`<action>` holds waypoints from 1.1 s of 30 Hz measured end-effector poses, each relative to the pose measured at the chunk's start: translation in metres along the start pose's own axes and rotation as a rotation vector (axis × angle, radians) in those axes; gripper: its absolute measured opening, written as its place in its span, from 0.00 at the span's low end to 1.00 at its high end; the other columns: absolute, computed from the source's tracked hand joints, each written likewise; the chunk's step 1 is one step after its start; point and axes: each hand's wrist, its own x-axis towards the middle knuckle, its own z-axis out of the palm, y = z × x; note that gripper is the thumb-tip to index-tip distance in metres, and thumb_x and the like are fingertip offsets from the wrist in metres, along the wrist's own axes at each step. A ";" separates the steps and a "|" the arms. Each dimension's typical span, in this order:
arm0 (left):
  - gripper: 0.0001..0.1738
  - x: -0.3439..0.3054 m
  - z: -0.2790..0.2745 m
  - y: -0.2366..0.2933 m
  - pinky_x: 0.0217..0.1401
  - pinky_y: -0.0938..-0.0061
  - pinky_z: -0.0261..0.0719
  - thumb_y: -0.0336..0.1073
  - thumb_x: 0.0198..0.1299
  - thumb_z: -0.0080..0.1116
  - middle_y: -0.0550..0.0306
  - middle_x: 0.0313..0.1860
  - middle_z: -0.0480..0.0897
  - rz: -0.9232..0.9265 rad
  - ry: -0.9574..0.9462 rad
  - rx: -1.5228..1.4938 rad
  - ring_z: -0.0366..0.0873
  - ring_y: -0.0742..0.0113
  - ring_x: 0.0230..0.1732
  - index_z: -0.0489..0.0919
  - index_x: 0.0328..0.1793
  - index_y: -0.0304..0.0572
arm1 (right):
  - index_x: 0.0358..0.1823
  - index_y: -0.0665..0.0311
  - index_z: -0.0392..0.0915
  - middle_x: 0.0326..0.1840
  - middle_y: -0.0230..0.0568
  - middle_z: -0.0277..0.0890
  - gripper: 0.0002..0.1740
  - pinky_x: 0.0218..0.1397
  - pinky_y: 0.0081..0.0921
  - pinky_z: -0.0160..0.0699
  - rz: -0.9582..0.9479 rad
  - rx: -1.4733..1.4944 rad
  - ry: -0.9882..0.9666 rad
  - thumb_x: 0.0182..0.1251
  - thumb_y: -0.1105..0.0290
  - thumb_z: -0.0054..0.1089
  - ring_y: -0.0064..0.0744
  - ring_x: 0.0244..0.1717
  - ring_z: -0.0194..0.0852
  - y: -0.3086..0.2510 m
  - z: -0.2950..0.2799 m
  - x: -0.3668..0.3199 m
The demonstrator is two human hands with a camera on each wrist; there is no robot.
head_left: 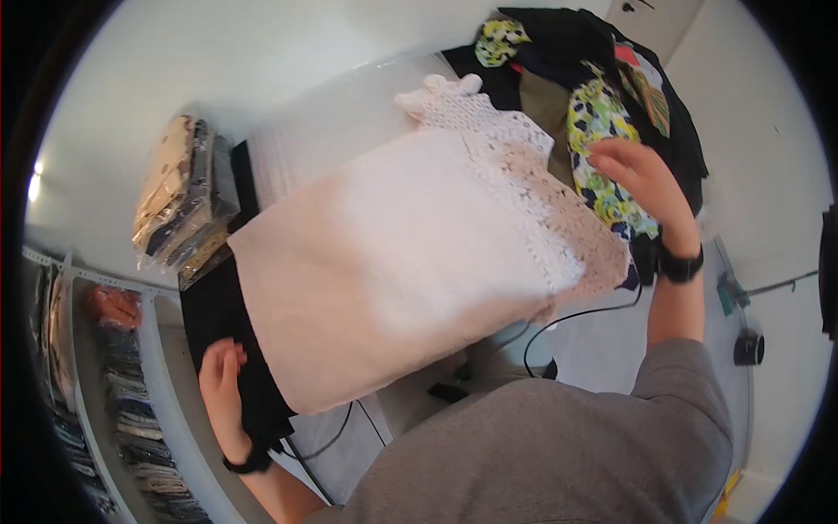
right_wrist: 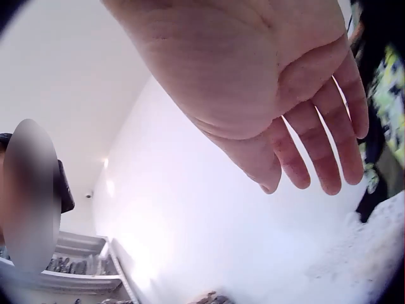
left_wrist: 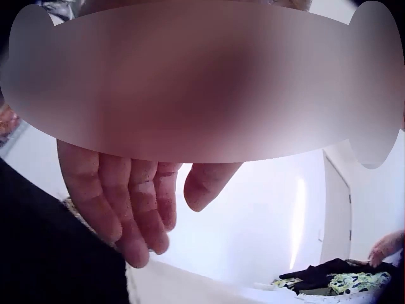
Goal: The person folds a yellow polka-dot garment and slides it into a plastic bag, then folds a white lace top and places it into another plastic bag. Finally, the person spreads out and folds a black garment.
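A pale pink cloth piece (head_left: 323, 297) with a lacy crochet-like edge (head_left: 580, 240) lies spread over the table in the head view. My left hand (head_left: 223, 384) hovers by its left edge, over a black surface (head_left: 209, 306). Loosely bent fingers (left_wrist: 142, 209) with nothing in them show in the left wrist view. At the far right, my right hand (head_left: 642, 179) is above a yellow-green floral cloth (head_left: 602, 113), beside the lace. The right wrist view shows its palm and loosely extended fingers (right_wrist: 323, 145), holding nothing.
Plastic-wrapped folded clothes (head_left: 179, 192) are stacked at the table's left end. Dark garments (head_left: 559, 39) heap at the back right. Shelves of folded clothes (head_left: 144, 419) stand at the left. A black cable (head_left: 576, 312) hangs near the front edge.
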 end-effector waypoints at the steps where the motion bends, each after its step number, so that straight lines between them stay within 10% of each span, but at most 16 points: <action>1: 0.11 -0.021 -0.004 -0.011 0.36 0.83 0.71 0.36 0.68 0.48 0.57 0.35 0.81 -0.037 0.012 0.036 0.77 0.75 0.34 0.76 0.47 0.35 | 0.46 0.72 0.77 0.39 0.37 0.79 0.14 0.45 0.21 0.73 0.061 0.051 0.047 0.66 0.67 0.56 0.23 0.40 0.75 0.014 0.001 -0.029; 7: 0.17 -0.117 0.018 -0.068 0.33 0.84 0.71 0.46 0.68 0.49 0.59 0.23 0.79 -0.394 0.133 -0.220 0.78 0.74 0.27 0.77 0.36 0.39 | 0.44 0.67 0.75 0.37 0.32 0.77 0.13 0.46 0.19 0.70 0.515 0.486 0.202 0.67 0.64 0.56 0.19 0.39 0.73 0.095 0.050 -0.157; 14: 0.32 -0.132 0.077 -0.100 0.66 0.65 0.58 0.52 0.63 0.55 0.55 0.61 0.71 -0.382 0.047 -0.481 0.67 0.64 0.63 0.63 0.66 0.39 | 0.57 0.69 0.64 0.48 0.39 0.69 0.29 0.55 0.22 0.66 0.578 0.421 0.651 0.61 0.61 0.64 0.27 0.49 0.67 0.150 0.121 -0.175; 17: 0.34 -0.134 0.092 -0.114 0.66 0.66 0.58 0.49 0.61 0.58 0.55 0.62 0.71 -0.284 0.005 -0.714 0.67 0.64 0.64 0.62 0.67 0.38 | 0.60 0.71 0.64 0.54 0.39 0.71 0.32 0.56 0.23 0.67 0.527 1.035 0.516 0.59 0.63 0.66 0.27 0.51 0.69 0.140 0.128 -0.173; 25: 0.27 -0.144 0.078 -0.085 0.61 0.69 0.69 0.29 0.59 0.55 0.47 0.56 0.76 -0.230 -0.004 -0.547 0.75 0.60 0.54 0.65 0.64 0.28 | 0.45 0.67 0.79 0.37 0.31 0.80 0.15 0.38 0.16 0.73 0.334 0.888 0.514 0.58 0.69 0.66 0.17 0.34 0.75 0.108 0.101 -0.189; 33: 0.25 -0.155 0.070 -0.094 0.56 0.68 0.74 0.31 0.61 0.57 0.45 0.56 0.75 -0.395 0.046 -0.629 0.77 0.58 0.53 0.66 0.63 0.29 | 0.50 0.72 0.74 0.44 0.38 0.80 0.23 0.43 0.22 0.76 0.601 1.035 0.296 0.56 0.68 0.69 0.24 0.39 0.78 0.132 0.115 -0.196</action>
